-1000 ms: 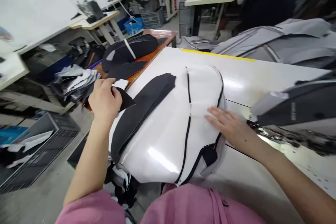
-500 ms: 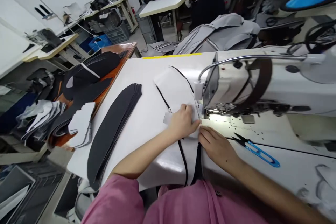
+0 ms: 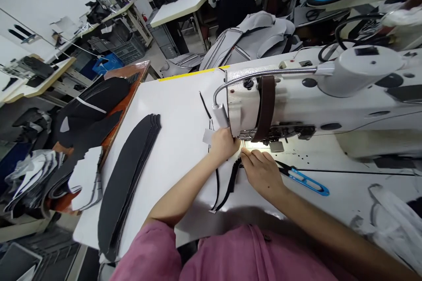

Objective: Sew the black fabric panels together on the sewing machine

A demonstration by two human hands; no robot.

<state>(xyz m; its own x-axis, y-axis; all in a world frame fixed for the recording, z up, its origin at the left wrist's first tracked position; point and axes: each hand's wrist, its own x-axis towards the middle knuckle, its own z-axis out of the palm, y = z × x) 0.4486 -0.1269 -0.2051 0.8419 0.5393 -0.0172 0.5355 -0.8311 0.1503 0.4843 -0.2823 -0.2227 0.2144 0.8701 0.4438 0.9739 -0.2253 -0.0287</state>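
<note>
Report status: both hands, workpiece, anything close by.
Left hand, right hand on white, black-trimmed flexible panel, beside large white sewing machine. Finger closure unclear. Blue-handled black-bladed snips close to right hand.

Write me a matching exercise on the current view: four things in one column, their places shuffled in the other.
Things
1. Blue-handled snips
2. Stack of dark curved pieces
3. Brown band
4. Yellow strip

Places
A. Along the far edge of the white table
B. Across the head of the sewing machine
C. Just to the right of the right hand
D. To the left of the left hand and forearm

Right pairs: 1-C, 2-D, 3-B, 4-A
</note>
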